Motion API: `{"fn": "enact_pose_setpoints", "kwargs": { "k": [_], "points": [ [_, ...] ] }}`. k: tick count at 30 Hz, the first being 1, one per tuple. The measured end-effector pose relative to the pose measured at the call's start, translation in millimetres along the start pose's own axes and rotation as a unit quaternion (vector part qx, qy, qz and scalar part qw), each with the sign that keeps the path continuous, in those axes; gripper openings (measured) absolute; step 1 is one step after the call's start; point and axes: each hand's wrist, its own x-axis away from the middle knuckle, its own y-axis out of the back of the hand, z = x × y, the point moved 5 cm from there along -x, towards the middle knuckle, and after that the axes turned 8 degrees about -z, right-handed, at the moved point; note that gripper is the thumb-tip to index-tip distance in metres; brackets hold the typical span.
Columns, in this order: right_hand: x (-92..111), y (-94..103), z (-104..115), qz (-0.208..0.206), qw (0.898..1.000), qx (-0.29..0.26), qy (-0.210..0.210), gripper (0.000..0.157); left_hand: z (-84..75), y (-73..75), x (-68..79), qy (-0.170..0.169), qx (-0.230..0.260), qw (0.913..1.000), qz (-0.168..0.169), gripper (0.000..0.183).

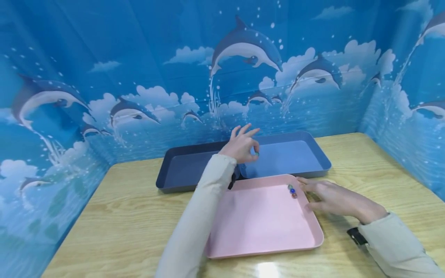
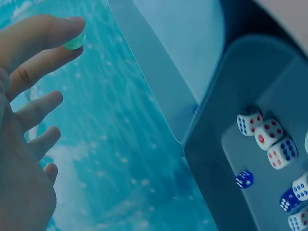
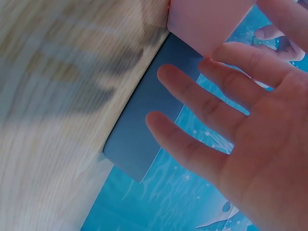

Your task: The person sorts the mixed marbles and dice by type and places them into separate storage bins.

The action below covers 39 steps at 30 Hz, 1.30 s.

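My left hand (image 1: 241,146) pinches a green marble (image 2: 75,41) between thumb and forefinger, above the left part of the blue tray (image 1: 295,154); its other fingers are spread. At the right side of the pink tray (image 1: 260,216) is my right hand (image 1: 330,197), fingers extended, with a fingertip at the rim. Near that tray's upper right corner lie a green marble (image 1: 290,186), a blue marble (image 1: 292,191) and a reddish-brown marble (image 1: 294,195) in a row. A small dark blue item (image 2: 195,109) sits in the blue tray's corner, too small to identify.
Beside the blue tray stands a dark navy tray (image 1: 184,166), partly covered by my left arm. Several white dice (image 2: 269,134) and blue dice (image 2: 244,179) lie in it. Behind the wooden table (image 1: 132,227) hangs a dolphin-print cloth (image 1: 156,58).
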Motion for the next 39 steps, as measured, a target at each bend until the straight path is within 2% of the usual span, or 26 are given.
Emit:
{"fn": "enact_pose_setpoints", "kwargs": {
  "k": [6,10,20,28,32,39],
  "points": [
    [0.2,0.0,-0.3,-0.003,1.000,0.001,0.002,0.043,27.9,-3.8,-4.3,0.094,0.020,0.9953,-0.007,0.008],
    [1.0,-1.8,-0.8,-0.001,1.000,-0.002,0.002,0.044,40.3,-11.7,-1.7,0.126,0.019,0.9919,-0.004,0.008],
    [2.6,-1.8,-2.2,-0.006,1.000,0.004,0.013,0.041,43.9,-18.7,-1.3,0.127,0.012,0.9917,-0.017,0.009],
    [0.4,-0.7,-0.9,-0.004,1.000,0.001,0.012,0.042,46.8,-14.4,-3.4,0.134,-0.017,0.9904,-0.030,0.017],
    [0.1,-0.8,-1.0,-0.002,1.000,0.002,0.011,0.044,48.7,-13.6,-2.6,0.139,-0.014,0.9897,-0.032,0.026],
    [0.6,-0.9,-0.8,-0.003,1.000,0.003,0.009,0.045,49.1,-14.0,-0.5,0.137,-0.023,0.9899,-0.030,0.028]
  ]
}}
